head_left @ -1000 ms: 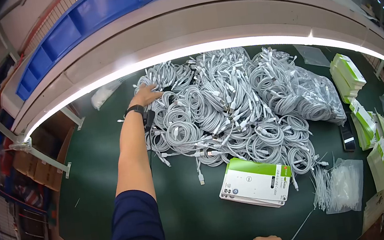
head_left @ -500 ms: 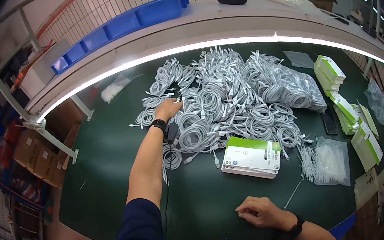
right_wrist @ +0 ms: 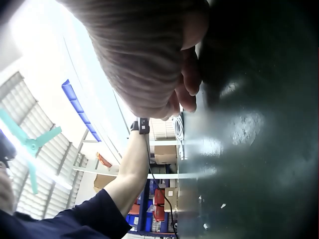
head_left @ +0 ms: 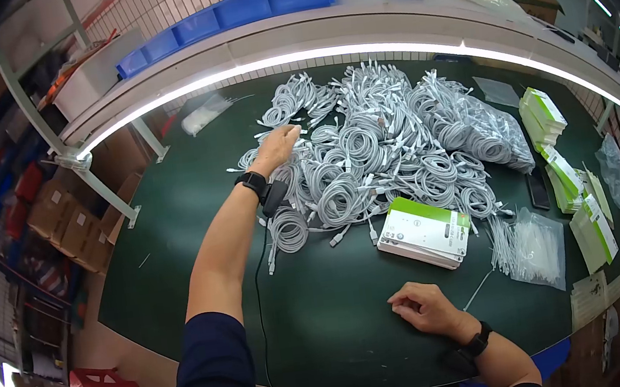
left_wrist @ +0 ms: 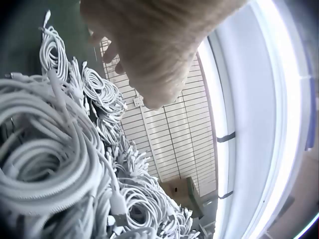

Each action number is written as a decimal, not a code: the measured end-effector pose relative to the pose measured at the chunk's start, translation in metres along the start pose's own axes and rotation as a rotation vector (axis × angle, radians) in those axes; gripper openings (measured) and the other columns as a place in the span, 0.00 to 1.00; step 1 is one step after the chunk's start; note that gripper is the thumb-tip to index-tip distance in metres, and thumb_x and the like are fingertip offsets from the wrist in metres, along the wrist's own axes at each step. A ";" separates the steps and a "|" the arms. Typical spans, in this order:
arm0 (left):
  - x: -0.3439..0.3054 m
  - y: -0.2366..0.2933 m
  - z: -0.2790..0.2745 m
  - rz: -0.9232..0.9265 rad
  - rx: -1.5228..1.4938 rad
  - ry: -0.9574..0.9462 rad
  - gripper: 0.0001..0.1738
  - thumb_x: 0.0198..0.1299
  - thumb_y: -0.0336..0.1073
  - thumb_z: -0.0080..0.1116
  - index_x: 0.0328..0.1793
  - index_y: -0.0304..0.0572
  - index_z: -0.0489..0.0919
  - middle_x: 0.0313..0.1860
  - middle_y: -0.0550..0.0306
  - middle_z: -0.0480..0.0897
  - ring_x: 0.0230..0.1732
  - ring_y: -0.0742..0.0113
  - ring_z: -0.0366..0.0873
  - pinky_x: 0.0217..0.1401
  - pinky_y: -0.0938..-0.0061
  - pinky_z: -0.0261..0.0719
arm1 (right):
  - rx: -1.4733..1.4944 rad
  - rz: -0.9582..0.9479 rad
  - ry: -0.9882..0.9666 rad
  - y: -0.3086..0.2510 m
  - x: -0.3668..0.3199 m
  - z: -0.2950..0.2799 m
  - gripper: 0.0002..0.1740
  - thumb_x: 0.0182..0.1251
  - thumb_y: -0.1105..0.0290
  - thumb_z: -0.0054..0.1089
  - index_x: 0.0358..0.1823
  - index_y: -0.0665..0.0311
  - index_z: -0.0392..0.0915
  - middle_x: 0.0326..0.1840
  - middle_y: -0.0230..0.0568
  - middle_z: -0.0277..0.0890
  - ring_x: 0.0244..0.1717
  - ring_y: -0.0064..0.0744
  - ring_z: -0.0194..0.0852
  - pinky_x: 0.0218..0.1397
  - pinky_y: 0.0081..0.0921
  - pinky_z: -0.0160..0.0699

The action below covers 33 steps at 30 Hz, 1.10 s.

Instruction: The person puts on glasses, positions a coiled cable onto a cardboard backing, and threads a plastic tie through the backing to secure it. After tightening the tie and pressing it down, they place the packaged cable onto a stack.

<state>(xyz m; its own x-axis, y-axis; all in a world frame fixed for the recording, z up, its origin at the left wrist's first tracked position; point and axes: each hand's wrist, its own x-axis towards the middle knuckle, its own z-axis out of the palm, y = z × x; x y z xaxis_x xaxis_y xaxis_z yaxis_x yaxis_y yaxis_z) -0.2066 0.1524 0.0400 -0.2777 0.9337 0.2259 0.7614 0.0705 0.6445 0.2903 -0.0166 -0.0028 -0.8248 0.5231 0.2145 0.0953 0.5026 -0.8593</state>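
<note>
My left hand [head_left: 279, 149] reaches over the left side of a large heap of coiled grey-white USB cables [head_left: 358, 141]. The left wrist view shows its loosely bent fingers [left_wrist: 110, 52] with nothing visible between them, and a thick cable coil [left_wrist: 50, 159] close by. In front of me, my right hand [head_left: 425, 307] rests on the green table [head_left: 326, 323], fingers loosely curled and holding nothing. Between that hand and the heap lies a stack of white-and-green printed cards [head_left: 425, 232]. A single cable coil [head_left: 287, 231] lies at the heap's near left edge.
A clear bag of cables [head_left: 492, 132] lies at the heap's right. Farther right are a phone [head_left: 537, 190], stacks of green-white cards [head_left: 543, 115] and a bag of white zip ties [head_left: 537, 247]. A lit shelf [head_left: 245, 43] spans the back.
The head view has tilted up, bringing the whole right hand into sight. My left hand has drawn back from the heap's far left corner, and a gap has opened between the cable bundles there.
</note>
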 end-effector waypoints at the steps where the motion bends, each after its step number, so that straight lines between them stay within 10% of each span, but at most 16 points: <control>1: -0.003 -0.018 -0.013 0.026 0.099 0.108 0.36 0.73 0.61 0.56 0.73 0.39 0.80 0.72 0.36 0.80 0.75 0.40 0.75 0.79 0.56 0.70 | 0.005 0.001 0.004 0.000 -0.001 -0.001 0.10 0.67 0.77 0.72 0.48 0.64 0.86 0.37 0.39 0.82 0.31 0.30 0.83 0.35 0.25 0.81; 8: -0.054 -0.176 -0.067 -0.296 0.106 0.201 0.50 0.68 0.66 0.60 0.85 0.36 0.68 0.82 0.29 0.69 0.84 0.36 0.64 0.85 0.51 0.61 | 0.033 0.034 0.005 -0.003 0.001 -0.002 0.10 0.67 0.78 0.72 0.48 0.64 0.86 0.36 0.39 0.82 0.32 0.30 0.84 0.36 0.26 0.82; 11: -0.074 -0.166 -0.043 -0.374 0.391 0.123 0.49 0.70 0.73 0.51 0.90 0.57 0.63 0.85 0.44 0.68 0.86 0.41 0.61 0.86 0.42 0.53 | 0.010 0.048 -0.015 -0.003 0.002 -0.004 0.10 0.67 0.78 0.72 0.48 0.65 0.85 0.36 0.39 0.82 0.32 0.31 0.85 0.37 0.27 0.83; 17: -0.033 -0.134 0.006 -0.140 0.021 -0.007 0.44 0.75 0.67 0.50 0.89 0.52 0.64 0.84 0.38 0.69 0.85 0.40 0.63 0.86 0.52 0.58 | 0.007 0.045 -0.025 0.001 0.005 -0.002 0.09 0.67 0.78 0.72 0.48 0.65 0.86 0.37 0.39 0.83 0.32 0.31 0.84 0.35 0.27 0.83; 22: -0.032 -0.039 0.028 -0.312 -1.061 -0.248 0.36 0.79 0.62 0.52 0.76 0.39 0.76 0.64 0.51 0.85 0.60 0.63 0.85 0.63 0.65 0.85 | 0.060 -0.026 0.064 0.010 0.002 0.001 0.10 0.67 0.80 0.71 0.49 0.66 0.86 0.39 0.37 0.84 0.31 0.27 0.83 0.34 0.23 0.81; 27: -0.018 0.010 0.017 -0.303 -0.880 -0.224 0.32 0.81 0.56 0.51 0.75 0.36 0.78 0.62 0.53 0.86 0.57 0.66 0.87 0.62 0.71 0.84 | 0.005 -0.105 0.263 -0.008 0.005 -0.026 0.10 0.67 0.80 0.71 0.48 0.66 0.83 0.37 0.40 0.81 0.32 0.34 0.83 0.36 0.29 0.81; 31: 0.002 0.021 0.022 0.164 -0.196 -0.063 0.33 0.79 0.52 0.56 0.81 0.37 0.74 0.73 0.46 0.80 0.73 0.59 0.77 0.77 0.68 0.70 | -0.079 0.010 0.741 0.003 0.000 -0.067 0.10 0.70 0.79 0.70 0.50 0.69 0.84 0.33 0.37 0.82 0.28 0.16 0.77 0.32 0.19 0.75; 33: 0.003 0.044 0.025 0.275 -0.083 -0.115 0.34 0.75 0.52 0.60 0.80 0.42 0.75 0.73 0.42 0.80 0.74 0.52 0.76 0.79 0.63 0.70 | -0.118 0.126 0.884 0.015 -0.002 -0.090 0.12 0.73 0.71 0.69 0.52 0.71 0.83 0.31 0.43 0.84 0.28 0.28 0.82 0.34 0.26 0.80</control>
<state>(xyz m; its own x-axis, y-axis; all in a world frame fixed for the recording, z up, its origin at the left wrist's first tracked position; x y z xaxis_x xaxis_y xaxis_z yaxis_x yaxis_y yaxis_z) -0.1592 0.1672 0.0511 0.0039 0.9477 0.3190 0.7472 -0.2148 0.6289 0.3431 0.0519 0.0257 -0.0792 0.8931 0.4428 0.2527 0.4477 -0.8578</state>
